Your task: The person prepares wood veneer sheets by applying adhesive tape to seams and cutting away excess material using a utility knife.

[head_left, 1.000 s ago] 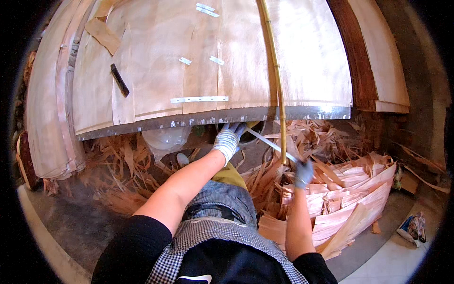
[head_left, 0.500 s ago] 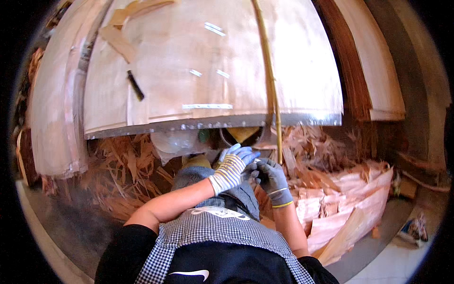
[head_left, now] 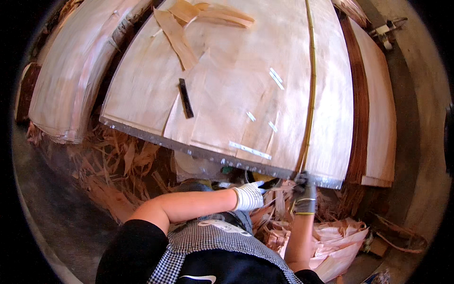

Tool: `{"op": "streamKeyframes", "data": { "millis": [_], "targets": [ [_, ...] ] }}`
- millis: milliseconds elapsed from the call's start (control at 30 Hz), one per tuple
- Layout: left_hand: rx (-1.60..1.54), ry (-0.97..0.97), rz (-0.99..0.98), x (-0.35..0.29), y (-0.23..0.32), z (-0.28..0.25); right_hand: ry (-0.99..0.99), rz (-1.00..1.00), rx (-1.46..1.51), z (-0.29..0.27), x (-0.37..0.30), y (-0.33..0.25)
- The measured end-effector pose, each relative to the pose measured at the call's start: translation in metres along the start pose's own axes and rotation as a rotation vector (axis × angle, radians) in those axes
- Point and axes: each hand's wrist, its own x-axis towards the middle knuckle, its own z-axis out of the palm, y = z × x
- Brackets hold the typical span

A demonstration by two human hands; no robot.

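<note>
My right hand (head_left: 304,191), in a dark grey glove with a yellow-edged cuff, is at the near edge of a large pale wood veneer sheet (head_left: 227,90). Its fingers are closed around the near end of a long, thin bamboo stick (head_left: 311,90) lying across the sheet; blur softens the finger detail. My left hand (head_left: 249,196) wears a striped white glove with blue fingers. Its visible fingers stretch out, slightly apart, beside a dark round container (head_left: 269,181) below the sheet's edge, with no object visible in them. A black flat bar (head_left: 186,98) rests on the veneer.
Loose veneer strips (head_left: 176,38) lie on the far left of the sheet, and short white tape pieces (head_left: 249,150) dot its surface. Veneer stacks stand to the left (head_left: 78,71) and right (head_left: 378,99). Torn scraps (head_left: 116,163) and a scrap bundle (head_left: 331,241) lie below.
My hands have moved apart. The right hand has gone to the stick's near end and closed on it, while the left stays by the container. The whole view has turned and shifted.
</note>
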Motion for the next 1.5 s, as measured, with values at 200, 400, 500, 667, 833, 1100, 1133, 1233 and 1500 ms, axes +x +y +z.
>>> {"op": "streamKeyframes", "data": {
  "millis": [200, 400, 500, 667, 833, 1100, 1133, 1233, 1500],
  "targets": [
    [0.113, 0.732, -0.93, -0.1, -0.202, -0.136, 0.103, -0.684, -0.856, 0.162, 0.07, -0.039],
    [0.503, 0.489, -1.351, -0.16, -0.313, -0.175, -0.242, -0.23, -1.204, 0.344, 0.188, 0.045],
    [0.388, 0.517, -1.415, -0.17, -0.322, -0.17, -0.317, -0.146, -1.333, 0.411, 0.231, 0.079],
    [0.454, 0.464, -1.125, -0.182, -0.336, -0.159, -0.19, -0.381, -1.801, 0.452, 0.27, 0.106],
    [0.51, 0.382, -1.033, -0.177, -0.35, -0.152, -0.084, -0.494, -2.05, 0.428, 0.277, 0.1],
    [0.457, 0.466, -0.871, -0.158, -0.346, -0.131, -0.349, -0.928, -2.096, 0.388, 0.259, 0.084],
    [0.503, 0.379, -0.926, -0.155, -0.345, -0.129, -0.17, -1.009, -2.201, 0.392, 0.254, 0.079],
    [0.2, 0.212, -0.94, -0.158, -0.332, -0.187, -0.165, -0.767, -1.844, 0.38, 0.244, 0.059],
    [0.213, 0.949, -1.418, -0.29, -0.154, -0.083, -0.89, 0.104, -1.651, 0.302, 0.09, 0.178]
  ]
}}
